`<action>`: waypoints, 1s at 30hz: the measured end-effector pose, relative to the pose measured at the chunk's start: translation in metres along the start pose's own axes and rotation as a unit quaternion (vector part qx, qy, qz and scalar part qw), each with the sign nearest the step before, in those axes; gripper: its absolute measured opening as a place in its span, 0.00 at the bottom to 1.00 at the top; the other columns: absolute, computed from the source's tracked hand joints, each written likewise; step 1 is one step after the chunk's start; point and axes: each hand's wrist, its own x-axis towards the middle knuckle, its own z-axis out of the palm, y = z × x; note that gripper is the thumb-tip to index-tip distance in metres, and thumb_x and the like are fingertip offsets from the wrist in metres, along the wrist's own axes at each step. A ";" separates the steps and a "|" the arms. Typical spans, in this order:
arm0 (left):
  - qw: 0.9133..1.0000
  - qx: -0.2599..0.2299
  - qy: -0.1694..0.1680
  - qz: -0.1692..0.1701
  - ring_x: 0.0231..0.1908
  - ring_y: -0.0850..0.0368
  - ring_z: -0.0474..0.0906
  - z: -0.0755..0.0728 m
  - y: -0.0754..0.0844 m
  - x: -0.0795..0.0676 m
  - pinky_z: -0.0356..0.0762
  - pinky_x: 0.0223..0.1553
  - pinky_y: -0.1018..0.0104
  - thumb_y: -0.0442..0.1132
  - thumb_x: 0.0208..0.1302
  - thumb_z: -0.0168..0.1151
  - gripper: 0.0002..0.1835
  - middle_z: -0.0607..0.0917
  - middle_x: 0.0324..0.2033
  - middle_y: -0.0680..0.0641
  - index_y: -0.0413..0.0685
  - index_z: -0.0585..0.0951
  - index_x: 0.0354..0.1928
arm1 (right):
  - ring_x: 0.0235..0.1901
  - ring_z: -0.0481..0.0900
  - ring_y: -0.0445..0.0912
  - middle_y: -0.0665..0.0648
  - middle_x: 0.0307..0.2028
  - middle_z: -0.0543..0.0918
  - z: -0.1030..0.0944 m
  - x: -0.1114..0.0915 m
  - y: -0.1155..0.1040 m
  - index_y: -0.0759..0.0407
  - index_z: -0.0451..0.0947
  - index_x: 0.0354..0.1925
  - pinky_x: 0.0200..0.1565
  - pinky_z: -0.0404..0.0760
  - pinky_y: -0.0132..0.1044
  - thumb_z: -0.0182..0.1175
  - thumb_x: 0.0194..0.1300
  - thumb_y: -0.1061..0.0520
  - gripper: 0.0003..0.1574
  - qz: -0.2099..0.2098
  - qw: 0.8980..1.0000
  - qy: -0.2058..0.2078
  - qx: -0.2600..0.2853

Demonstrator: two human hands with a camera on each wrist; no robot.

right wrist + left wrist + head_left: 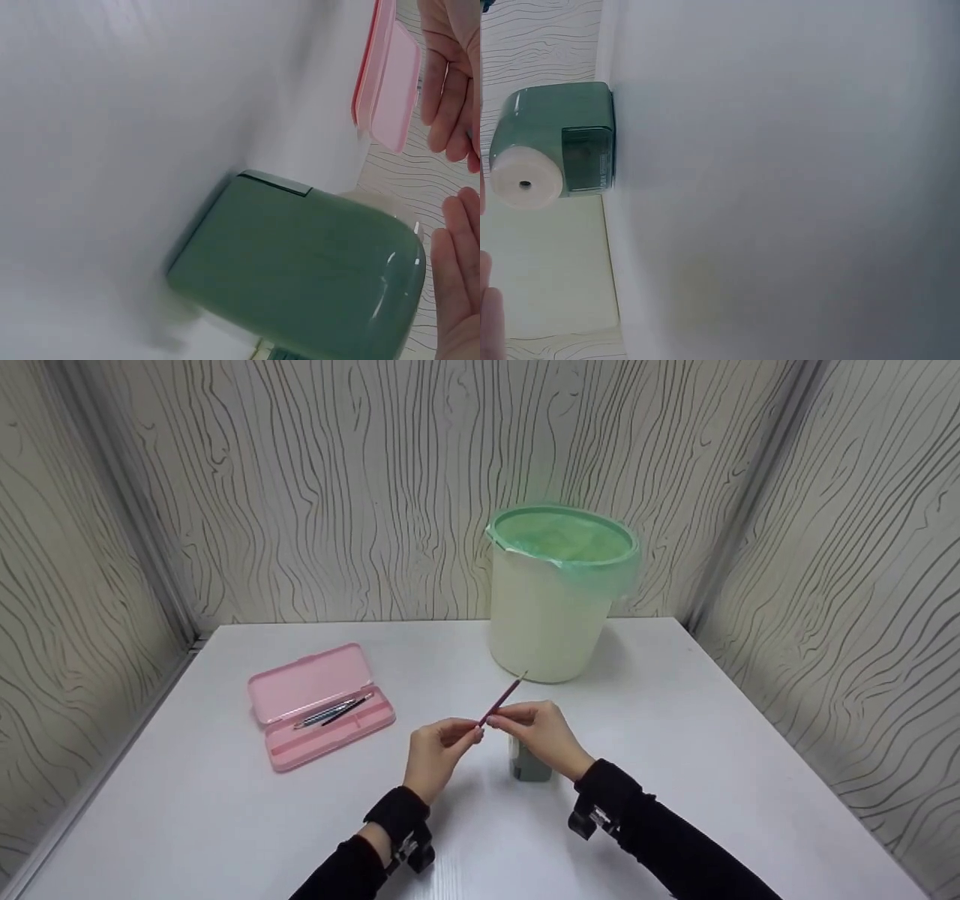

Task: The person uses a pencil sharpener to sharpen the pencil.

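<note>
A dark red pencil [505,696] is held up over the table, its bare wooden tip pointing away toward the bin. My left hand [433,751] pinches its lower end between thumb and fingers. Just above that grip, my right hand [546,736] pinches the pencil too. Partly hidden under the right hand, a green pencil sharpener [531,769] stands on the table. The left wrist view shows the sharpener's round white front [526,178] with a small hole, beside a dark see-through drawer [587,159]. Its smooth green body [300,262] fills much of the right wrist view.
To the left lies an open pink pencil case [307,686] with a few pens [330,711] in its tray. A tall cream bin [547,619] lined with a green bag [600,577] stands at the back. Wood-patterned panels [360,487] enclose the white table [195,810].
</note>
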 end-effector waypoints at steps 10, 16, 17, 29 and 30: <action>1.000 0.007 -0.023 0.007 0.38 0.59 0.90 -0.001 0.001 -0.002 0.85 0.43 0.72 0.41 0.67 0.69 0.10 0.93 0.38 0.46 0.44 0.90 0.44 | 0.39 0.87 0.36 0.62 0.40 0.92 0.005 0.001 0.001 0.63 0.90 0.41 0.46 0.82 0.28 0.69 0.67 0.53 0.13 0.016 0.999 0.004 0.028; 0.999 0.018 -0.029 0.024 0.40 0.54 0.91 -0.004 -0.002 -0.001 0.86 0.43 0.71 0.40 0.66 0.70 0.10 0.93 0.40 0.44 0.43 0.90 0.45 | 0.40 0.88 0.41 0.62 0.39 0.92 0.008 0.002 0.000 0.63 0.90 0.41 0.46 0.82 0.29 0.69 0.66 0.53 0.13 0.022 1.000 0.003 0.018; 0.999 0.019 -0.031 0.027 0.41 0.53 0.91 -0.005 -0.002 -0.001 0.86 0.44 0.70 0.40 0.65 0.71 0.11 0.93 0.40 0.44 0.43 0.90 0.45 | 0.40 0.88 0.41 0.62 0.39 0.92 0.008 0.002 -0.001 0.63 0.90 0.40 0.46 0.82 0.28 0.70 0.66 0.53 0.13 0.021 1.000 0.001 0.017; 0.984 0.152 -0.037 0.090 0.45 0.51 0.91 -0.036 0.017 0.008 0.86 0.51 0.56 0.42 0.65 0.71 0.13 0.93 0.42 0.44 0.43 0.89 0.48 | 0.40 0.92 0.50 0.57 0.37 0.93 0.004 0.008 -0.019 0.62 0.90 0.40 0.44 0.88 0.42 0.68 0.65 0.62 0.06 -0.156 0.966 -0.033 -0.206; 0.981 0.163 -0.038 0.098 0.45 0.52 0.91 -0.039 0.020 0.009 0.86 0.51 0.56 0.42 0.64 0.72 0.13 0.93 0.42 0.45 0.44 0.89 0.48 | 0.39 0.92 0.49 0.55 0.36 0.93 0.004 0.008 -0.020 0.60 0.90 0.39 0.43 0.88 0.41 0.68 0.65 0.62 0.06 -0.180 0.953 -0.032 -0.243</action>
